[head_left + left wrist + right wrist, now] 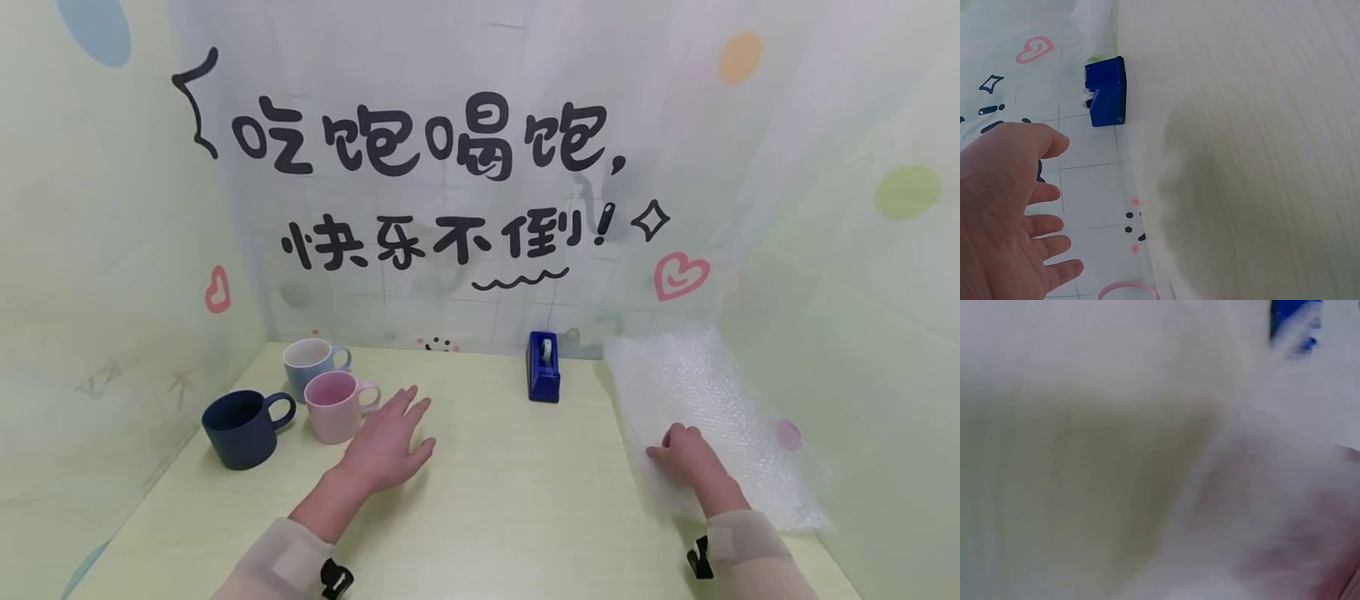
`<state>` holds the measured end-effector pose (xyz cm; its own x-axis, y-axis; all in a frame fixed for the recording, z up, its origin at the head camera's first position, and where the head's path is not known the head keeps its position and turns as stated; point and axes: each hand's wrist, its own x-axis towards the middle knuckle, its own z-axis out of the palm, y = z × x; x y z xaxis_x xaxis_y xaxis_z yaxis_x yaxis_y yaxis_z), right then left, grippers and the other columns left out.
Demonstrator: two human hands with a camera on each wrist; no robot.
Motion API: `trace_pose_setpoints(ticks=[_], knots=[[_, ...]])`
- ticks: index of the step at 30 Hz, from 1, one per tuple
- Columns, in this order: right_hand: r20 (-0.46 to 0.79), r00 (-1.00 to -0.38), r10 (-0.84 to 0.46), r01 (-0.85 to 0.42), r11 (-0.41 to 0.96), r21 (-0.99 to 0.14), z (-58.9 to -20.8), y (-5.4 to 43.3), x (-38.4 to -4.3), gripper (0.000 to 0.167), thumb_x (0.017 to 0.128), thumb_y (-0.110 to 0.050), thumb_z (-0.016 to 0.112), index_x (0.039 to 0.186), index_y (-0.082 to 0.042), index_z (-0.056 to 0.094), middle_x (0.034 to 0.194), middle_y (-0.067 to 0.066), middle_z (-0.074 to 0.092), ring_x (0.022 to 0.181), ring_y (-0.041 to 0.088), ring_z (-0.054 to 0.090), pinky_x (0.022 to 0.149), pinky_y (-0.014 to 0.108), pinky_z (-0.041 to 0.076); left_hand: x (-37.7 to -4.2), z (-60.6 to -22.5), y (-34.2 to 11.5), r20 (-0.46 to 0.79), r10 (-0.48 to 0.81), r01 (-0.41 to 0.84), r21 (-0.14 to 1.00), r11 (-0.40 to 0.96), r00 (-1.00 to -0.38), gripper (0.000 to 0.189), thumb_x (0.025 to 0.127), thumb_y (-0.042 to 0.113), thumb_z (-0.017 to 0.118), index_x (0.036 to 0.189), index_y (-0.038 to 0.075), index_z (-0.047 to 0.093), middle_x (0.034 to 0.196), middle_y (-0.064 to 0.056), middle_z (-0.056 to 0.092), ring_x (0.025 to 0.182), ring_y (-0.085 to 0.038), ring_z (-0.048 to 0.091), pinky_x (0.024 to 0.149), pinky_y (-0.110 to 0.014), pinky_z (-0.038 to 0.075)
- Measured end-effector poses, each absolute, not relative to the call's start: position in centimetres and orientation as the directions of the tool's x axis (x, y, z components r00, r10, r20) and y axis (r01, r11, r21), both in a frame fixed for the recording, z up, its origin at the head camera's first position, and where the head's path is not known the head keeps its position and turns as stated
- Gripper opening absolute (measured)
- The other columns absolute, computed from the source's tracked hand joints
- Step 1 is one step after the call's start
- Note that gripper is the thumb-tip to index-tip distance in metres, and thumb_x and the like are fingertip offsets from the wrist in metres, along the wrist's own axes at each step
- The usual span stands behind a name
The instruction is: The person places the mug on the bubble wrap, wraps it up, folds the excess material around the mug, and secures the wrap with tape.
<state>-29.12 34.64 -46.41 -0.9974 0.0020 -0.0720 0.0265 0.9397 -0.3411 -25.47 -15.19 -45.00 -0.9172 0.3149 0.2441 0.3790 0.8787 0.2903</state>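
My left hand (384, 446) hovers over the table with fingers spread and nothing held, just right of a pink mug (332, 419) whose handle its fingers overlap in the head view. In the left wrist view the palm faces the camera. At the right, my right hand (692, 462) pinches the left edge of a sheet of bubble wrap (693, 379). The right wrist view is blurred; the clear wrap (1229, 487) crosses it, with the hand showing dimly through. A dark blue mug (238, 437) and a light blue mug (298, 383) stand near the pink one.
A blue tape dispenser (543, 383) sits at the back of the table (495, 517), between the hands. Behind it rises a printed sheet wall (450, 317), with more walls at both sides. The bubble wrap lies along the right side.
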Motion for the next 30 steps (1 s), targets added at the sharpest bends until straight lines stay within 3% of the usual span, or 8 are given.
trace_pose_setpoints(ticks=[3,7,10,16,21,26,28,30], knots=[[-0.033,-0.999,-0.006,0.005,0.943,-0.332,-47.0,35.0,-29.3,0.024,0.105,-0.015,0.067,0.101,0.007,0.059,0.098,0.022,0.054,0.086,0.031,0.056,0.079,0.046,0.053,-25.4,-45.1,-15.2,0.250,0.317,0.383,0.291,0.876,-0.915,0.062,0.104,0.030,0.068,0.157,-0.001,0.055,0.169,-0.029,0.044,0.157,-0.050,0.044,0.124,-0.065,0.044],[0.029,-0.999,-0.041,-0.048,0.954,-0.296,-47.1,35.1,-29.3,0.016,0.104,-0.007,0.062,0.100,0.008,0.058,0.094,0.022,0.056,0.084,0.030,0.056,0.078,0.048,0.053,-25.3,-45.3,-15.4,0.256,0.313,0.382,0.292,0.877,-0.915,0.060,0.104,0.029,0.068,0.156,0.000,0.057,0.169,-0.029,0.044,0.156,-0.050,0.045,0.123,-0.065,0.044],[0.054,-0.998,-0.034,-0.049,0.950,-0.308,-47.1,35.1,-29.1,0.016,0.102,-0.005,0.059,0.102,0.010,0.058,0.093,0.024,0.061,0.084,0.033,0.059,0.079,0.053,0.055,-25.3,-45.4,-15.4,0.250,0.312,0.379,0.296,0.877,-0.917,0.059,0.104,0.029,0.068,0.155,0.000,0.058,0.169,-0.029,0.044,0.156,-0.050,0.045,0.123,-0.066,0.045],[0.150,-0.988,0.034,-0.025,0.926,-0.378,-46.8,34.9,-28.2,0.030,0.096,-0.006,0.057,0.114,0.017,0.064,0.103,0.030,0.069,0.093,0.041,0.068,0.087,0.060,0.058,-25.4,-45.5,-15.5,0.246,0.316,0.380,0.289,0.879,-0.916,0.058,0.104,0.029,0.067,0.154,0.000,0.059,0.169,-0.028,0.044,0.156,-0.050,0.044,0.124,-0.065,0.044],[0.272,-0.962,0.029,-0.076,0.927,-0.366,-46.3,34.3,-27.5,0.022,0.095,-0.005,0.061,0.106,0.012,0.070,0.100,0.025,0.067,0.086,0.035,0.068,0.081,0.054,0.059,-25.5,-45.4,-15.6,0.244,0.315,0.379,0.290,0.879,-0.917,0.058,0.104,0.029,0.067,0.153,0.000,0.060,0.170,-0.029,0.043,0.157,-0.050,0.043,0.126,-0.064,0.043],[0.445,-0.894,-0.054,-0.216,0.922,-0.322,-45.6,32.9,-26.8,0.008,0.093,-0.001,0.065,0.096,0.004,0.070,0.094,0.015,0.065,0.080,0.027,0.064,0.073,0.045,0.058,-25.5,-45.2,-15.8,0.252,0.302,0.370,0.295,0.881,-0.919,0.058,0.104,0.030,0.068,0.153,0.000,0.060,0.170,-0.028,0.043,0.157,-0.049,0.043,0.126,-0.064,0.042],[0.533,-0.837,-0.121,-0.302,0.915,-0.268,-45.5,32.0,-26.7,0.003,0.091,0.003,0.069,0.093,0.001,0.070,0.091,0.010,0.062,0.076,0.021,0.061,0.068,0.040,0.056,-25.5,-45.1,-15.8,0.253,0.297,0.366,0.302,0.880,-0.921,0.058,0.104,0.031,0.068,0.154,0.000,0.060,0.170,-0.028,0.043,0.158,-0.050,0.043,0.126,-0.065,0.041],[0.626,-0.751,-0.208,-0.402,0.897,-0.184,-45.3,30.9,-26.8,0.012,0.087,0.008,0.074,0.090,-0.003,0.068,0.087,0.005,0.060,0.072,0.016,0.058,0.062,0.033,0.055,-25.6,-45.0,-15.9,0.259,0.294,0.367,0.304,0.879,-0.920,0.058,0.104,0.030,0.067,0.153,0.000,0.060,0.170,-0.028,0.043,0.158,-0.050,0.042,0.126,-0.066,0.041]])
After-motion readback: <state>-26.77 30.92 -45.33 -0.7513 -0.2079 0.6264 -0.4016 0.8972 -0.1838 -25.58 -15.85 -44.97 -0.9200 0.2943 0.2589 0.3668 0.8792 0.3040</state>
